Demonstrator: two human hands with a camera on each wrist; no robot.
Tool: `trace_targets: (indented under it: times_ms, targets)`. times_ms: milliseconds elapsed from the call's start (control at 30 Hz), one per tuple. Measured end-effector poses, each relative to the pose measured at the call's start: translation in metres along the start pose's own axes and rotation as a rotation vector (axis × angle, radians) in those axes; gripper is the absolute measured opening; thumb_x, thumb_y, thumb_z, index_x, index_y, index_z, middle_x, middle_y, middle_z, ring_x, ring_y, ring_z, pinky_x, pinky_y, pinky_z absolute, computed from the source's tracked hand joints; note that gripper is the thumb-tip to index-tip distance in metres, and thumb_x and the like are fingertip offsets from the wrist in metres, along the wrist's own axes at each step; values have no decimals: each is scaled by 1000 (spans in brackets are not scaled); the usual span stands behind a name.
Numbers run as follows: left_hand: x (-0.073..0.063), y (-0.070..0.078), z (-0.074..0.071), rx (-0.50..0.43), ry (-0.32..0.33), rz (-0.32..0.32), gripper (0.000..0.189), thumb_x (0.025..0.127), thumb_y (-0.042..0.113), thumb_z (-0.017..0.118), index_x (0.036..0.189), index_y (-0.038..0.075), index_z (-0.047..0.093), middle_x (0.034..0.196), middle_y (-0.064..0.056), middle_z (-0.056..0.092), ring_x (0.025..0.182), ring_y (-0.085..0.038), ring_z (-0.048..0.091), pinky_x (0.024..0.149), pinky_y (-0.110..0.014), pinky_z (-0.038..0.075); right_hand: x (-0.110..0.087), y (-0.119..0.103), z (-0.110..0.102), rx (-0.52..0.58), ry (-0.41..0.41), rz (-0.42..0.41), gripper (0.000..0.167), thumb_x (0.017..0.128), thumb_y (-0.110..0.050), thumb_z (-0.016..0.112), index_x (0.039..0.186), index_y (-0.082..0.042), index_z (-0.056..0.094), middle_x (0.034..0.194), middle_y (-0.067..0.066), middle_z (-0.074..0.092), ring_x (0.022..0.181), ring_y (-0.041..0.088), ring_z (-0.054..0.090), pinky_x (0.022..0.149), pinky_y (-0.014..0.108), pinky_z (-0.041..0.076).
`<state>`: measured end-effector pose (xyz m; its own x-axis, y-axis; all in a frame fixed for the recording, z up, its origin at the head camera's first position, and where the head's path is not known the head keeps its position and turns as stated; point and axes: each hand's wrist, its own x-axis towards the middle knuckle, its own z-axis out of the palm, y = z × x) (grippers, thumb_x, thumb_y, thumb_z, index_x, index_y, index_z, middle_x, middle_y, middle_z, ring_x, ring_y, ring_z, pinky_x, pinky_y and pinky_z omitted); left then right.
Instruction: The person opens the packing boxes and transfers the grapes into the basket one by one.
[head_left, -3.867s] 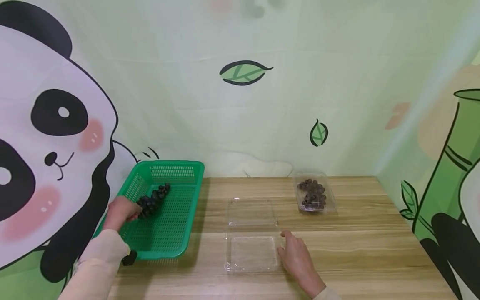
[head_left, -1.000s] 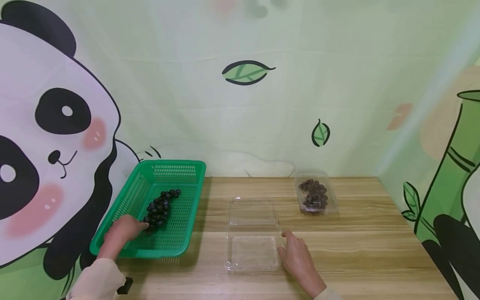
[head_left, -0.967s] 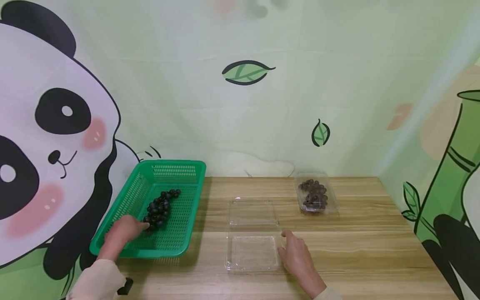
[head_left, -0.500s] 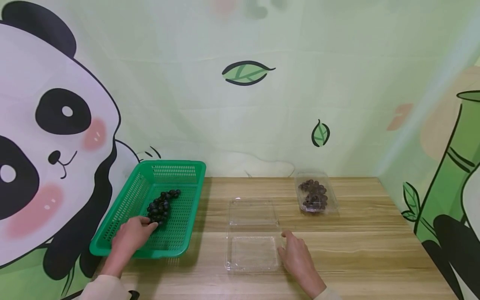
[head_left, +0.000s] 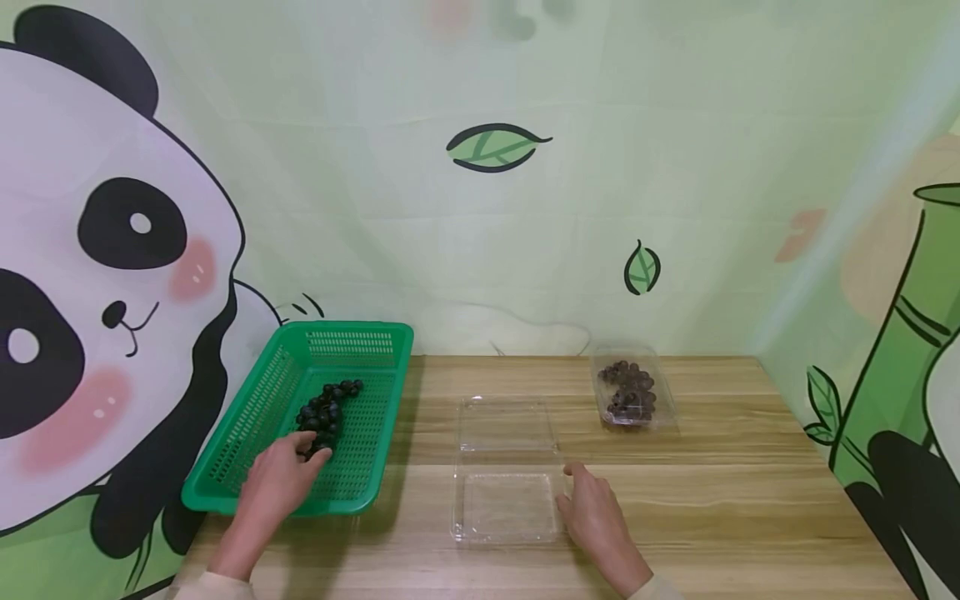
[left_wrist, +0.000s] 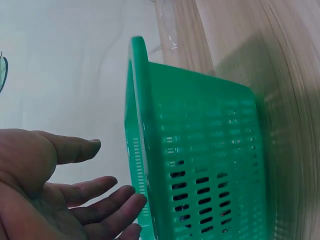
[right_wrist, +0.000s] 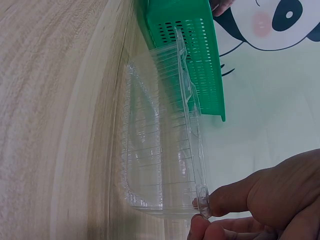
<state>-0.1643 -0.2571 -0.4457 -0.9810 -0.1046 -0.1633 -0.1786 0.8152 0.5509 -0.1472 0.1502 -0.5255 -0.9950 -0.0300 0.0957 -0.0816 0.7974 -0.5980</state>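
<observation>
A bunch of dark grapes (head_left: 322,412) lies in the green plastic basket (head_left: 390,417) at the left. My left hand (head_left: 273,479) reaches over the basket's near side, thumb and forefinger spread at the lower end of the bunch. In the left wrist view the fingers (left_wrist: 107,215) are parted and loosely bent above the rim, and the basket wall hides most of the grapes. My right hand (head_left: 600,521) pinches the right edge of an open clear plastic clamshell (head_left: 506,508); in the right wrist view its thumb (right_wrist: 230,197) lies against the rim.
A second clear clamshell (head_left: 663,404) with dark grapes inside stands at the back right of the wooden table (head_left: 720,492). Behind the table hangs a green printed cloth (head_left: 360,167) with a panda and leaves.
My left hand has let the bunch settle onto the basket floor, then moved right and toward me along it, fingers spreading. The right hand has kept its place at the clamshell's edge.
</observation>
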Motion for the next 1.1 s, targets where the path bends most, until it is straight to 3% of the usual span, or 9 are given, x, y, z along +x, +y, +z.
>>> trace_targets:
  times_ms: [200,600,833,1100]
  targets:
    - [-6,7,3,-8,27,32,56,103,29,64,144,-8,52,139,-31,57,117,-47,60,80,-54,54,1,1,0,-16,18,-6,34,84,2,77,115,10,64,76,20,68,59,21,53,54,44,51]
    - [-26,27,16,23,78,69,49,100,24,69,139,-5,59,137,-31,56,117,-48,60,81,-57,54,1,2,0,-17,37,-15,34,83,2,78,113,9,64,81,24,70,67,30,66,58,49,54]
    - [-37,38,30,96,145,128,46,96,22,75,132,-4,65,132,-31,60,109,-48,63,82,-61,54,0,1,0,-1,14,-10,35,85,2,78,115,9,63,77,20,69,61,21,56,55,45,52]
    - [-44,42,43,128,204,174,45,92,21,80,127,-4,68,125,-29,63,101,-46,66,78,-60,55,0,1,0,1,8,3,34,86,1,78,116,9,63,76,19,69,60,21,55,54,44,51]
